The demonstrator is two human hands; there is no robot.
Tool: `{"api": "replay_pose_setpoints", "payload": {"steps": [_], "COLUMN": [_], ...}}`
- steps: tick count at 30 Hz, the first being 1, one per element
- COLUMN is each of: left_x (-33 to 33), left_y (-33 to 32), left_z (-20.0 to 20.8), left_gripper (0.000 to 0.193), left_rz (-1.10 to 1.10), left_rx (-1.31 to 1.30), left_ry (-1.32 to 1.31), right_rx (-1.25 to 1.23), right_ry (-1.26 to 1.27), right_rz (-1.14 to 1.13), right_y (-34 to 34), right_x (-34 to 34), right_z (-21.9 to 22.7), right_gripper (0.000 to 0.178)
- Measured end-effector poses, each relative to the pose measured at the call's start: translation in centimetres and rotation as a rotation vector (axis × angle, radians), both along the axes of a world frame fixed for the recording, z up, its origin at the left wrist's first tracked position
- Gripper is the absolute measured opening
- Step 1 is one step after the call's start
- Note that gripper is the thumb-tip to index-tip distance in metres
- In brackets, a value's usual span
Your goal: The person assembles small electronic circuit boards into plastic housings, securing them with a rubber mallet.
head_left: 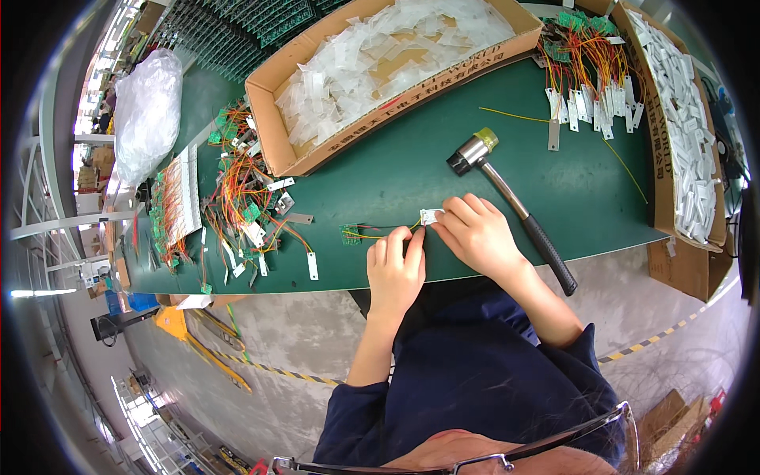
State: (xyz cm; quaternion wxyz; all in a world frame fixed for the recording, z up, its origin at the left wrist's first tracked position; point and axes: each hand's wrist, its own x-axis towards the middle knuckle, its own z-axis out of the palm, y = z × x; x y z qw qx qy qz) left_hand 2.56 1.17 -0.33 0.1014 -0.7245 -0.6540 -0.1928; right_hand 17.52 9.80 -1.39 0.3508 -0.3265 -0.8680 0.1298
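Near the front edge of the green table, my right hand (477, 236) pinches a small white plate (430, 216) between thumb and fingers. Yellow and dark wires (388, 234) run left from the plate to a small green circuit board (350, 233) lying on the table. My left hand (396, 261) is closed beside the plate, with thumb and forefinger at the wires where they meet it. Just right of my hands lies a mallet (514, 198) with a black grip, its head black at one end and yellowish at the other.
A cardboard box (396, 105) of translucent plastic pieces stands at the back. Wired circuit boards (245, 198) are heaped at left, with more wired boards (586, 79) at far right. Another box (659, 158) holds white pieces at the right edge. A plastic bag (148, 115) sits far left.
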Motion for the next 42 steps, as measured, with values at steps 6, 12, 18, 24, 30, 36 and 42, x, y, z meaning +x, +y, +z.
{"api": "replay_pose_setpoints", "payload": {"steps": [6, 12, 18, 24, 30, 36, 42], "left_x": [0.2, 0.0, -0.3, -1.4, -2.3, -2.8, -3.1], "left_y": [1.0, 1.6, 1.8, 2.4, 2.8, 3.1, 3.5], "left_z": [0.4, 0.0, -0.1, 0.3, 0.0, 0.1, 0.6], "left_gripper": [0.018, 0.012, 0.020, 0.029, 0.035, 0.043, 0.044], "left_rz": [-0.011, 0.018, 0.053, -0.046, -0.082, -0.182, -0.191], "left_rx": [-0.002, 0.016, 0.005, -0.063, -0.114, -0.103, -0.194], "left_ry": [-0.117, -0.274, -0.446, -0.479, -0.572, -0.468, -0.397], "right_rx": [-0.003, -0.006, -0.012, -0.022, -0.031, -0.029, -0.027], "right_ry": [0.002, 0.007, 0.005, 0.002, 0.011, 0.013, 0.006], "right_rz": [-0.005, -0.010, -0.010, -0.008, -0.010, -0.010, -0.011], "right_y": [0.0, 0.1, 0.1, 0.1, 0.1, 0.2, 0.2], "right_x": [-0.1, -0.1, 0.0, 0.0, -0.1, -0.1, 0.0], "right_z": [0.0, 0.1, 0.0, 0.1, 0.0, 0.3, 0.1], "right_gripper": [0.012, 0.011, 0.011, 0.011, 0.011, 0.010, 0.010]}}
